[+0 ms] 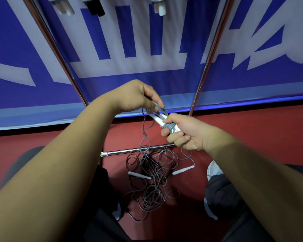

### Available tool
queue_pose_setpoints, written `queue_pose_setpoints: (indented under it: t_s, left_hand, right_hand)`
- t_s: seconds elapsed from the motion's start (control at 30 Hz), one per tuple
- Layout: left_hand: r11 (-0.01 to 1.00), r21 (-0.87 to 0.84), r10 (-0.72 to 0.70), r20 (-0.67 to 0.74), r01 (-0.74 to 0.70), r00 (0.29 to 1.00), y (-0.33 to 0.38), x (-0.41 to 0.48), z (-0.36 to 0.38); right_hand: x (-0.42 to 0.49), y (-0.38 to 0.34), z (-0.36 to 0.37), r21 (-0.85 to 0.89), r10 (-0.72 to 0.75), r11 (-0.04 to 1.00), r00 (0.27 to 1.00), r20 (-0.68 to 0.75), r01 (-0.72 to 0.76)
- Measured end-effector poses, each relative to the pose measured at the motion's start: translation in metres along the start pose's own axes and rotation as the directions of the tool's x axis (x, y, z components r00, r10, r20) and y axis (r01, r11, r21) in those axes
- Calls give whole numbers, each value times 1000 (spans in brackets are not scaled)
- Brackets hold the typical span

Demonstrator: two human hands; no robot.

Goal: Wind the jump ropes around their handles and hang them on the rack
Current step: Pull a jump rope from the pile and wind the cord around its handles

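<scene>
- Winding in hand, not hanging: gripped tight in the right hand (184, 133), a pair of white handles (158, 120) with several turns of grey cord (170, 127) already round them, held mid-scene above the red floor (234, 130).
- Pinched between thumb and fingers of the left hand (138, 96), a loop of that same cord just past the handle tips. Trailing down from it, a slack length to the tangle below.
- Likely next — carrying the loop over the handles and drawing it snug, turn after turn, with slack fed up from the floor. Some risk of snagging on the tangle.
- Lying near on the floor, a heap of loose ropes (152, 187), with two stray white grips (139, 175) and a black pair (147, 160) among the coils, just this side of a metal bar (129, 151).
- No bin or box in view. Serving as holder instead, the rack (208, 58), with three wound ropes (158, 6) hanging at the far top edge — all before a blue-and-white banner (147, 81).
</scene>
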State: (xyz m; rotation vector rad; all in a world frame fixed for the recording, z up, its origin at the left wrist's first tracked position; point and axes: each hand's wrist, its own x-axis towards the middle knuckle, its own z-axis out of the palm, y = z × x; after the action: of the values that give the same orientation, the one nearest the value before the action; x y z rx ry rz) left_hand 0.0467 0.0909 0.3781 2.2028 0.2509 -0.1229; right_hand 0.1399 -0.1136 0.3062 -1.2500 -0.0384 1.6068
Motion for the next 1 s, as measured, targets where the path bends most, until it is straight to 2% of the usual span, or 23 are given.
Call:
queue_pose_setpoints:
  t_s: [0.1, 0.17, 0.37, 0.47, 0.57, 0.63, 0.73, 0.83, 0.9, 1.0]
  left_hand:
    - [983, 181, -13, 21, 9, 1000, 0, -1, 5]
    - [978, 202, -51, 3, 50, 999, -2, -1, 8]
    - [955, 218, -189, -79, 202, 979, -7, 4, 19]
    - [927, 168, -338, -21, 336, 941, -8, 7, 32]
    - [903, 1, -429, 46, 430, 902, -10, 8, 39]
    - [911, -142, -388, 22, 387, 921, -9, 9, 37]
    - [940, -277, -230, -74, 201, 970, -4, 7, 25]
    - [951, -305, -64, -31, 52, 997, 1, 3, 14]
    - [947, -320, -28, -17, 21, 999, 3, 0, 12]
    - [984, -178, 6, 15, -3, 1000, 0, -2, 8]
  right_hand:
    - [7, -3, -5, 99, -78, 991, 990, -117, 90]
    - [8, -6, -6, 123, -135, 981, 982, -129, 151]
    - [8, -7, 1, 31, -251, 965, 949, -190, 261]
    - [9, -6, 4, -16, -289, 956, 933, -213, 292]
    - [8, -9, 7, -32, -320, 946, 916, -242, 322]
    - [6, -13, 9, 1, -343, 935, 903, -258, 355]
    - [4, -18, 5, 27, -364, 920, 877, -314, 391]
    - [3, -21, 1, 55, -339, 924, 878, -338, 378]
    - [1, -24, 0, 101, -322, 923, 888, -329, 372]
    - [-4, -30, -4, 160, -331, 909, 899, -285, 386]
